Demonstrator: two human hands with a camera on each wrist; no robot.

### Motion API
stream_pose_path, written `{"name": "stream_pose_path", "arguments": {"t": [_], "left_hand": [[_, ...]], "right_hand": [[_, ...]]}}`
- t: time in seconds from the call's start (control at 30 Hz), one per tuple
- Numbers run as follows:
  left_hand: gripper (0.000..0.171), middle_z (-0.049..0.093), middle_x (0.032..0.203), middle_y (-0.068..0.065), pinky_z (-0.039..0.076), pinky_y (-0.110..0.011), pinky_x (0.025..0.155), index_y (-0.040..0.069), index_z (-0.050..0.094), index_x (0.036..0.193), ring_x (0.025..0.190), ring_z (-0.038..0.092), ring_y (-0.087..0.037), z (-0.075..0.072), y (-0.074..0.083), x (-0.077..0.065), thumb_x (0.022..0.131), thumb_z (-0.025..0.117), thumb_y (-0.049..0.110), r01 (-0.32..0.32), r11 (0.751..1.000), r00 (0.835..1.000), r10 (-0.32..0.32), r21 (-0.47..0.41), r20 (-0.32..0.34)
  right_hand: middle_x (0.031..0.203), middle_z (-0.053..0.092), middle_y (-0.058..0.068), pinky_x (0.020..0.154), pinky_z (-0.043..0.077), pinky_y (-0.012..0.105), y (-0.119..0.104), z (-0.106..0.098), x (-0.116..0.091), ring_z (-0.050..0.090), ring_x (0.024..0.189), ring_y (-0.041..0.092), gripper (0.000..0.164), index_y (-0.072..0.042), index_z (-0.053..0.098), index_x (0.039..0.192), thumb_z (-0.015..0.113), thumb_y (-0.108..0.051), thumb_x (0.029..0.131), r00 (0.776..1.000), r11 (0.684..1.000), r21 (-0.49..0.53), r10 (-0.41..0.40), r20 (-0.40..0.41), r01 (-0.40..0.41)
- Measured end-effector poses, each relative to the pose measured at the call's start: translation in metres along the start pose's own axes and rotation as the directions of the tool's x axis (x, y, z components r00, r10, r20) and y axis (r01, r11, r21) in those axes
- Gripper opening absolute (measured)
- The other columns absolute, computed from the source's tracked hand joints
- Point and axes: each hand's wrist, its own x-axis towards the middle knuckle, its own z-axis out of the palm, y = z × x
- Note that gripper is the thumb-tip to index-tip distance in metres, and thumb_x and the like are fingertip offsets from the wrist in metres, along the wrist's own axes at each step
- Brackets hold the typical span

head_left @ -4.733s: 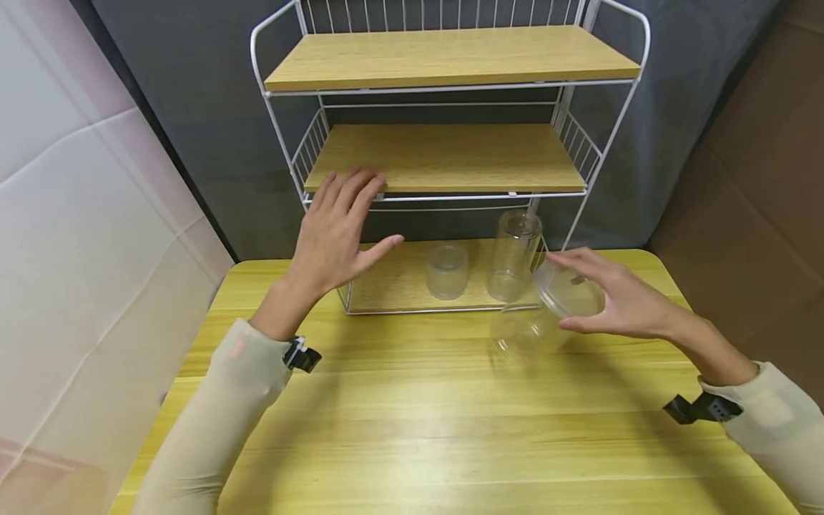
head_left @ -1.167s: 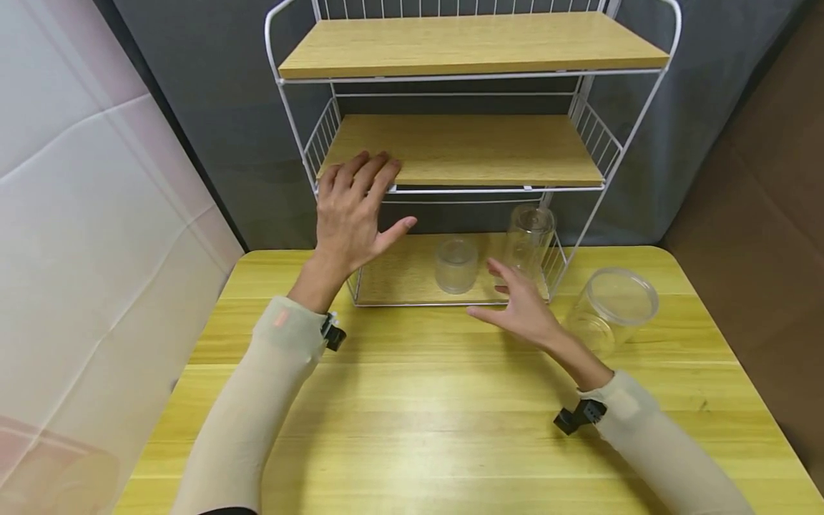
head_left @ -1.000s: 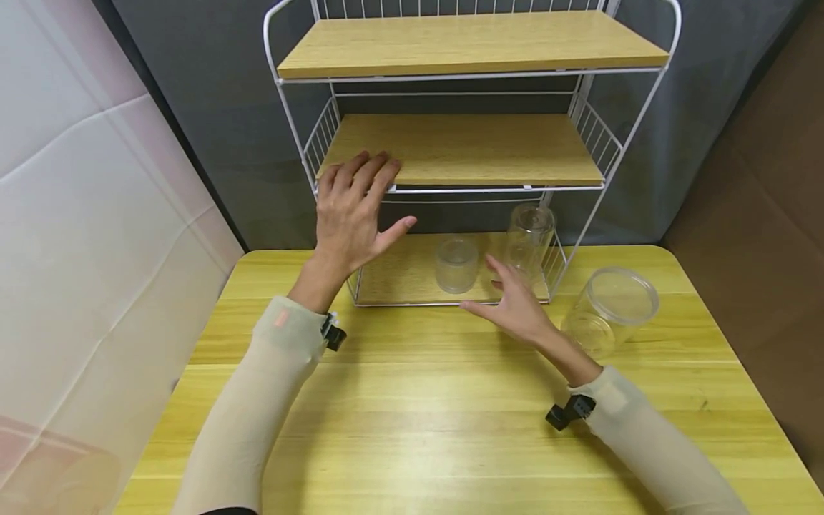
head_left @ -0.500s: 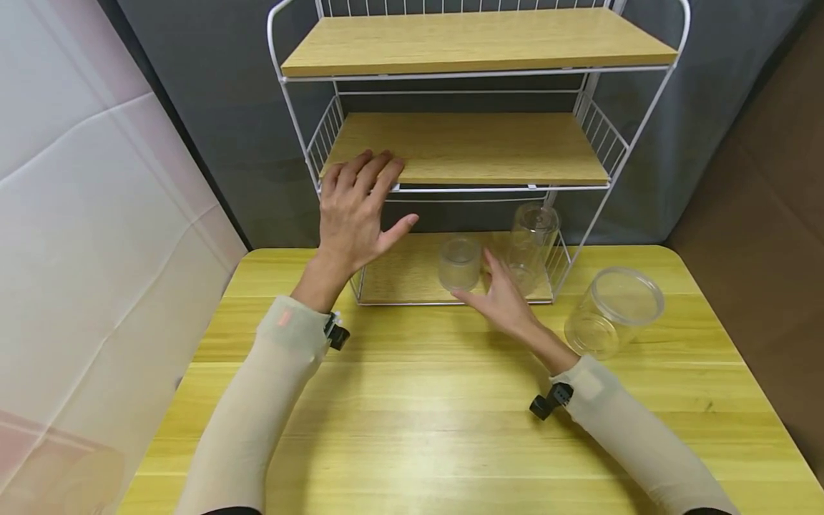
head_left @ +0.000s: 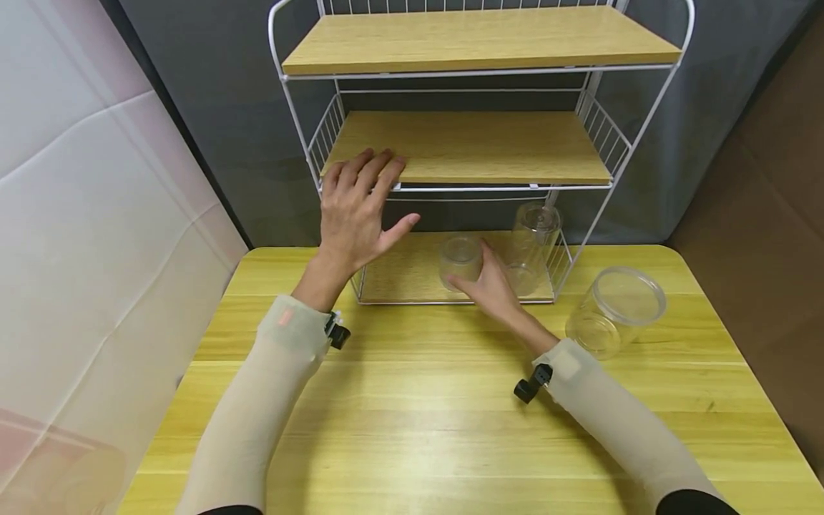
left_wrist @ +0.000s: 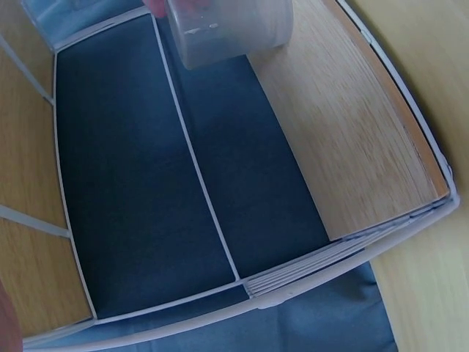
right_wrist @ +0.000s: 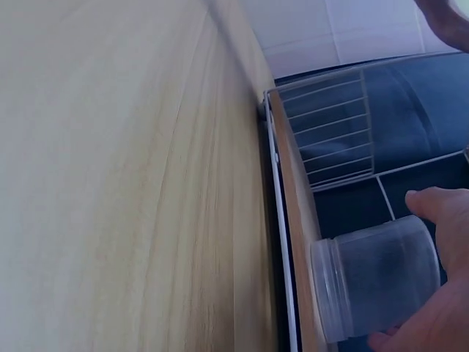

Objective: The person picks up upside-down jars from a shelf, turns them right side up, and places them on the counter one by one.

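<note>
In the head view, a small clear plastic jar stands on the rack's bottom shelf. My right hand reaches in from the front right, its thumb across the jar's front and its fingers at the far right side. The right wrist view shows the jar with its ridged end against the board, between my curled thumb and fingers. My left hand lies with extended fingers over the front edge of the middle shelf, thumb spread out. It holds nothing.
A tall clear jar stands on the bottom shelf, just right of my right hand. A larger clear jar stands on the wooden table, right of the white wire rack. The top shelf overhangs behind.
The large clear jar, held by my right hand at first, now stands on the table at right. My right hand has let go, moved left and closed around the small jar. The left hand has settled on the middle shelf.
</note>
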Motion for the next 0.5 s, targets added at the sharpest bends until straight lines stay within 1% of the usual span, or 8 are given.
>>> {"name": "stream_pose_path", "arguments": {"t": [0.1, 0.23, 0.3, 0.5], "left_hand": [[0.087, 0.065, 0.144, -0.009, 0.044, -0.056, 0.109, 0.016, 0.063, 0.145, 0.136, 0.057, -0.035, 0.000, 0.000, -0.001, 0.099, 0.029, 0.081, 0.001, 1.000, 1.000, -0.001, 0.005, 0.004], [0.086, 0.065, 0.144, -0.009, 0.044, -0.056, 0.110, 0.016, 0.062, 0.146, 0.136, 0.057, -0.035, 0.001, 0.000, -0.002, 0.098, 0.032, 0.081, -0.001, 1.000, 1.000, 0.001, 0.000, 0.005], [0.085, 0.065, 0.144, -0.009, 0.044, -0.057, 0.109, 0.016, 0.062, 0.146, 0.136, 0.057, -0.035, 0.001, -0.001, -0.002, 0.099, 0.034, 0.081, -0.002, 1.000, 1.000, 0.002, -0.002, 0.003], [0.086, 0.066, 0.143, -0.008, 0.044, -0.056, 0.109, 0.016, 0.063, 0.145, 0.135, 0.058, -0.035, 0.000, -0.002, -0.003, 0.100, 0.030, 0.081, -0.001, 1.000, 1.000, 0.001, -0.007, -0.011]], "right_hand": [[0.154, 0.051, 0.026, 0.119, 0.040, 0.056, 0.002, 0.003, 0.005, 0.049, 0.143, 0.042, 0.098, 0.000, 0.036, 0.162, 0.087, -0.034, 0.085, 1.000, 1.000, -0.006, -0.022, -0.020, 0.021], [0.155, 0.051, 0.025, 0.119, 0.040, 0.055, 0.002, 0.007, 0.010, 0.049, 0.143, 0.041, 0.096, -0.001, 0.037, 0.162, 0.087, -0.034, 0.086, 0.999, 1.000, -0.013, -0.012, -0.037, 0.011], [0.157, 0.049, 0.026, 0.120, 0.039, 0.054, 0.002, 0.009, 0.012, 0.047, 0.144, 0.042, 0.098, 0.000, 0.035, 0.162, 0.086, -0.034, 0.086, 0.999, 1.000, -0.024, 0.000, -0.044, -0.001], [0.152, 0.054, 0.025, 0.117, 0.043, 0.053, 0.002, 0.017, 0.016, 0.052, 0.141, 0.042, 0.094, 0.002, 0.040, 0.159, 0.087, -0.034, 0.086, 0.997, 0.999, -0.036, -0.003, -0.081, 0.000]]}}
